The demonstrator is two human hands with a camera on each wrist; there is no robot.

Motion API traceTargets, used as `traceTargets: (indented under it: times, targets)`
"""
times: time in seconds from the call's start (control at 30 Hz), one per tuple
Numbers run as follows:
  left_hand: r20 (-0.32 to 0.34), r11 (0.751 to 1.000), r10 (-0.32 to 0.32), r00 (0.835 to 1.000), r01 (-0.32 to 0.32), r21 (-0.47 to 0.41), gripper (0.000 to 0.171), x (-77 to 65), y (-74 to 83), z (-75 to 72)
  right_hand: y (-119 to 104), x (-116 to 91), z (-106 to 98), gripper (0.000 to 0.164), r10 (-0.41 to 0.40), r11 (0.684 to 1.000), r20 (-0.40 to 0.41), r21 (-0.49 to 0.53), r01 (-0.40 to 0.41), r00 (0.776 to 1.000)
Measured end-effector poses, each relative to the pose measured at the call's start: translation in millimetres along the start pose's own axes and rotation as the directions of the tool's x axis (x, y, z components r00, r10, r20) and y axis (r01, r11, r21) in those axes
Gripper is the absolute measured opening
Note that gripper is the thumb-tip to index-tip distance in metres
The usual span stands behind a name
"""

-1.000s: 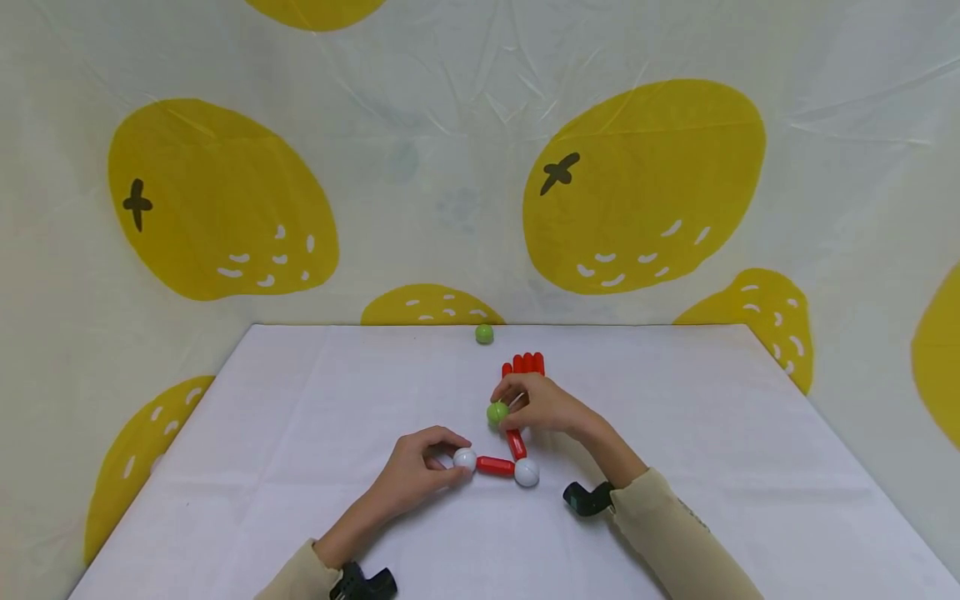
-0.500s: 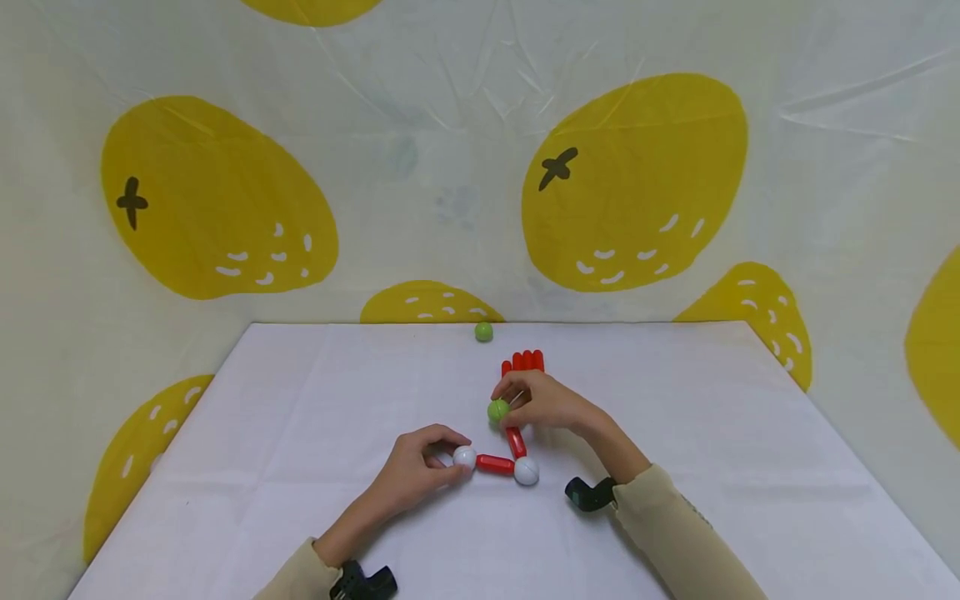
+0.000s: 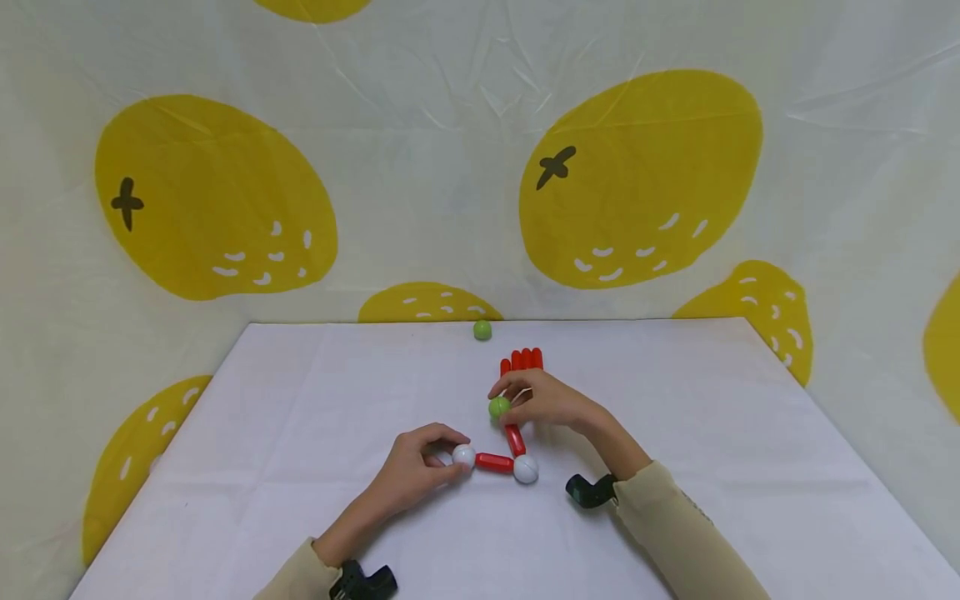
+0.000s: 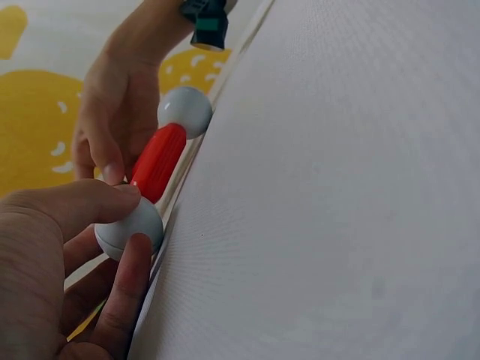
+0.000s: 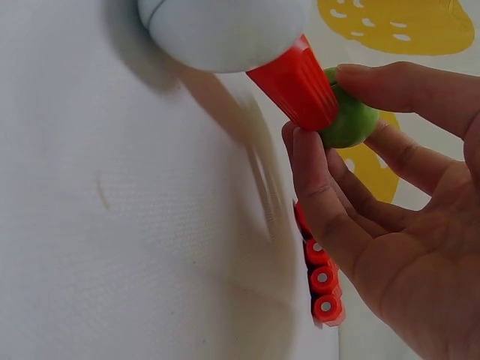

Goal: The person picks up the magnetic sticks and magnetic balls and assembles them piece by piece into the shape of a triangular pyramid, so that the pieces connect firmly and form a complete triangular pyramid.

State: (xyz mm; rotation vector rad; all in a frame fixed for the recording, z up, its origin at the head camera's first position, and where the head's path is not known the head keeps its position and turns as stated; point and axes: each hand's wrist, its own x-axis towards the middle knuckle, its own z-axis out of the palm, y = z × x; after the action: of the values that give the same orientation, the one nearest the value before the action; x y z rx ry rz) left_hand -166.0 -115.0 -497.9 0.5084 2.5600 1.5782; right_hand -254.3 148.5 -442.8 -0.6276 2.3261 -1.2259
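My left hand (image 3: pixel 422 463) pinches a white ball (image 4: pixel 129 228) between thumb and fingers. A red rod (image 3: pixel 495 462) joins that ball to a second white ball (image 3: pixel 526 468) on its right. From this second ball another red rod (image 3: pixel 514 440) runs up and slightly left. At its far end my right hand (image 3: pixel 546 398) holds a green ball (image 3: pixel 498 407), thumb on one side and fingers on the other. In the right wrist view the rod's end (image 5: pixel 298 88) overlaps the green ball.
Behind the right hand several red rods (image 3: pixel 527 358) lie side by side, partly hidden by it. Another green ball (image 3: pixel 482 330) sits by the far edge of the white-covered table (image 3: pixel 360 375). A cloth with yellow fruit shapes (image 3: pixel 637 179) hangs behind.
Both hands keep their grips and the pieces stay joined in the same layout. Only a very slight shift of the whole view shows.
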Motion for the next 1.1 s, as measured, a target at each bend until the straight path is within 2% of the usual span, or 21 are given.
traceTargets:
  times: [0.2,0.5,1.1]
  targets:
    - [-0.002,1.000,-0.015,1.000,0.015,0.001,0.029,0.5,2.5,-0.2,1.3,0.1,-0.1,0.030,0.006,1.000,0.008,0.013,-0.006,1.000]
    - [0.003,1.000,-0.006,1.000,0.006,0.009,0.030,1.3,3.4,-1.0,-0.9,-2.1,0.8,0.031,0.031,0.999,0.016,0.044,-0.032,0.999]
    - [0.009,0.999,-0.036,0.999,0.036,-0.003,0.031,-0.7,4.0,-3.0,-2.9,-2.3,1.3,0.033,0.056,0.998,0.033,0.036,-0.057,0.998]
